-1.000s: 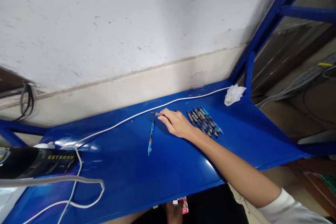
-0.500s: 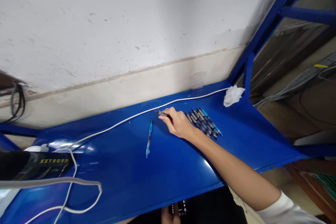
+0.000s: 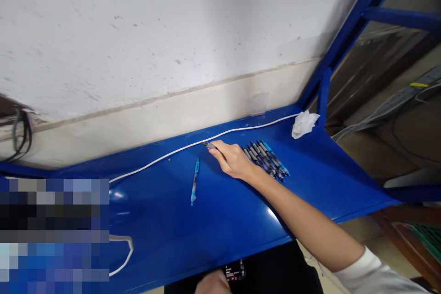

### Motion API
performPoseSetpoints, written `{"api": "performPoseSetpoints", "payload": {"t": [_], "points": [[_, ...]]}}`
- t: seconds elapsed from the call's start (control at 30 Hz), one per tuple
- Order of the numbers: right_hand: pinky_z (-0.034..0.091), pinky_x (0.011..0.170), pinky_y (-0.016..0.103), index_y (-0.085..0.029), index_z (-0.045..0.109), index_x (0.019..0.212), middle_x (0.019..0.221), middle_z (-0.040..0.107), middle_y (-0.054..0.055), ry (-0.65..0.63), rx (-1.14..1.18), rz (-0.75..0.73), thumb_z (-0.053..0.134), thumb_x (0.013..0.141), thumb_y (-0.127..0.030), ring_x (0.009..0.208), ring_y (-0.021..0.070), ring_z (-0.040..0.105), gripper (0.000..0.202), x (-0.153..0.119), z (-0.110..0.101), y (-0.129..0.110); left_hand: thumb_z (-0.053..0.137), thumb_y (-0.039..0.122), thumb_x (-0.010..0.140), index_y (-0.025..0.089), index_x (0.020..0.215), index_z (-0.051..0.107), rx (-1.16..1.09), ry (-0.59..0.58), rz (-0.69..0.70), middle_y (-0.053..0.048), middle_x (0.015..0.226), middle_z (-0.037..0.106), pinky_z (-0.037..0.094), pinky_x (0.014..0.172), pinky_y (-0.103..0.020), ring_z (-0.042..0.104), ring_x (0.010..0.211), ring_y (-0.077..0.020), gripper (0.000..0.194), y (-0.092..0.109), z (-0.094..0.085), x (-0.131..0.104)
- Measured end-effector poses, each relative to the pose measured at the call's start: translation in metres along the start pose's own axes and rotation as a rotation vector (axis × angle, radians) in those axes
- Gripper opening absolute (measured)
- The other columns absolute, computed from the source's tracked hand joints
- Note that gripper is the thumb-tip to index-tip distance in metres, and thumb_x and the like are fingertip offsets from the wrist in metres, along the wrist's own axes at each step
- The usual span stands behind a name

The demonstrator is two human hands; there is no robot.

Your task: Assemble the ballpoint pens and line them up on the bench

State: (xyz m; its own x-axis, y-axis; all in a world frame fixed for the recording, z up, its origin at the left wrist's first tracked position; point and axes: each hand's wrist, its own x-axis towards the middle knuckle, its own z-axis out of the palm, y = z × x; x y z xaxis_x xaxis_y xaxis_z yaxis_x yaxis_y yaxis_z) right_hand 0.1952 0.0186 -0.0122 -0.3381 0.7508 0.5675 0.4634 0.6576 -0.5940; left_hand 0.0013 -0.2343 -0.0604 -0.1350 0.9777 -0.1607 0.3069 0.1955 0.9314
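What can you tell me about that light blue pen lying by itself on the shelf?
The light blue pen is slim and looks like plastic, with a paler band along its barrel. It lies flat on the glossy blue shelf, pointing roughly toward the wall. Nothing touches it; the right hand and white cable are close by.

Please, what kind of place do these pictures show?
Probably a workshop or storeroom rather than an office. A blue metal shelf on a painted frame stands against a scuffed white wall, a white cable runs along it, and the right hand holds a pen beside a row of pens.
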Motion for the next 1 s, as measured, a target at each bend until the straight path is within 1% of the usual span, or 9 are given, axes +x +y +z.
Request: {"api": "performPoseSetpoints", "payload": {"t": [0.03, 0.1, 0.17, 0.23, 0.37, 0.47, 0.8, 0.9, 1.0], "points": [[0.042, 0.070, 0.030, -0.018, 0.065, 0.119, 0.093, 0.075, 0.007, -0.006, -0.001, 0.001, 0.033, 0.119, -0.040, 0.075, 0.0174, 0.067, 0.039, 0.000, 0.000, 0.000, 0.078, 0.048, 0.096, 0.041, 0.116, 0.077, -0.016, 0.015, 0.036, -0.010, 0.129, 0.076, 0.065, 0.084, -0.047, 0.072, 0.115, -0.0328, 0.022, 0.010, -0.005, 0.015], [0.041, 0.069, 0.029, -0.018, 0.064, 0.116, 0.094, 0.075, 0.007, -0.008, -0.011, 0.003, 0.035, 0.119, -0.040, 0.076, 0.0171, 0.067, 0.036, 0.000, 0.000, -0.001, 0.076, 0.048, 0.095, 0.040, 0.098, 0.082, -0.052, 0.038, 0.140, -0.008, 0.113, 0.079, 0.064, 0.087, -0.055, 0.074, 0.109, -0.0371, 0.011, 0.037, -0.012, 0.053], [0.042, 0.070, 0.028, -0.019, 0.064, 0.116, 0.099, 0.076, 0.008, -0.005, -0.020, -0.003, 0.037, 0.119, -0.040, 0.079, 0.0173, 0.069, 0.034, -0.001, 0.000, -0.002, 0.070, 0.047, 0.100, 0.033, 0.114, 0.080, -0.109, 0.083, 0.321, -0.010, 0.115, 0.079, 0.061, 0.101, -0.052, 0.074, 0.112, -0.0327, 0.022, 0.072, -0.011, 0.099], [0.043, 0.071, 0.027, -0.019, 0.063, 0.118, 0.100, 0.077, 0.008, -0.007, -0.021, -0.016, 0.039, 0.118, -0.039, 0.082, 0.0179, 0.070, 0.031, -0.001, 0.001, -0.002, 0.068, 0.043, 0.104, 0.028, 0.147, 0.066, -0.183, 0.080, 0.477, -0.014, 0.141, 0.072, 0.057, 0.111, -0.046, 0.069, 0.131, -0.0290, 0.046, 0.108, -0.006, 0.147], [0.043, 0.068, 0.028, -0.019, 0.061, 0.116, 0.094, 0.076, 0.007, 0.003, -0.048, -0.022, 0.049, 0.113, -0.037, 0.076, 0.0186, 0.069, 0.021, -0.002, 0.002, -0.001, 0.065, 0.043, 0.107, 0.024, 0.147, 0.069, -0.200, -0.276, 0.545, -0.015, 0.149, 0.071, 0.048, 0.124, -0.049, 0.065, 0.142, -0.0291, 0.045, 0.144, 0.007, 0.209], [0.042, 0.067, 0.028, -0.018, 0.060, 0.119, 0.093, 0.077, 0.007, 0.023, -0.100, -0.020, 0.052, 0.110, -0.032, 0.074, 0.0191, 0.069, 0.018, -0.002, 0.005, 0.004, 0.069, 0.041, 0.104, 0.023, 0.132, 0.079, -0.310, -0.325, 0.522, -0.014, 0.138, 0.078, 0.051, 0.122, -0.050, 0.070, 0.137, -0.0304, 0.035, 0.137, 0.013, 0.223], [0.035, 0.062, 0.027, -0.018, 0.058, 0.119, 0.083, 0.076, 0.005, -0.189, -0.259, 0.046, 0.044, 0.112, -0.027, 0.063, 0.0175, 0.066, 0.018, -0.004, 0.011, 0.005, 0.093, 0.028, 0.082, 0.021, 0.087, 0.085, -0.402, 0.086, 0.483, -0.005, 0.094, 0.083, 0.063, 0.092, -0.035, 0.078, 0.092, -0.0214, 0.012, 0.105, 0.019, 0.221], [0.035, 0.061, 0.026, -0.019, 0.056, 0.124, 0.083, 0.076, 0.003, -0.183, -0.213, 0.048, 0.045, 0.111, -0.028, 0.063, 0.0178, 0.067, 0.019, -0.004, 0.010, 0.003, 0.097, 0.026, 0.078, 0.022, 0.094, 0.082, -0.455, 0.031, 0.520, -0.003, 0.091, 0.079, 0.060, 0.088, -0.029, 0.075, 0.091, -0.0176, 0.022, 0.107, 0.017, 0.222], [0.034, 0.059, 0.027, -0.018, 0.053, 0.132, 0.083, 0.077, 0.003, -0.157, -0.190, 0.087, 0.047, 0.109, -0.028, 0.063, 0.0197, 0.068, 0.026, -0.003, 0.007, 0.004, 0.091, 0.030, 0.086, 0.024, 0.120, 0.080, -0.484, -0.114, 0.492, -0.008, 0.115, 0.080, 0.059, 0.101, -0.035, 0.075, 0.111, -0.0220, 0.035, 0.109, 0.014, 0.221]]}}
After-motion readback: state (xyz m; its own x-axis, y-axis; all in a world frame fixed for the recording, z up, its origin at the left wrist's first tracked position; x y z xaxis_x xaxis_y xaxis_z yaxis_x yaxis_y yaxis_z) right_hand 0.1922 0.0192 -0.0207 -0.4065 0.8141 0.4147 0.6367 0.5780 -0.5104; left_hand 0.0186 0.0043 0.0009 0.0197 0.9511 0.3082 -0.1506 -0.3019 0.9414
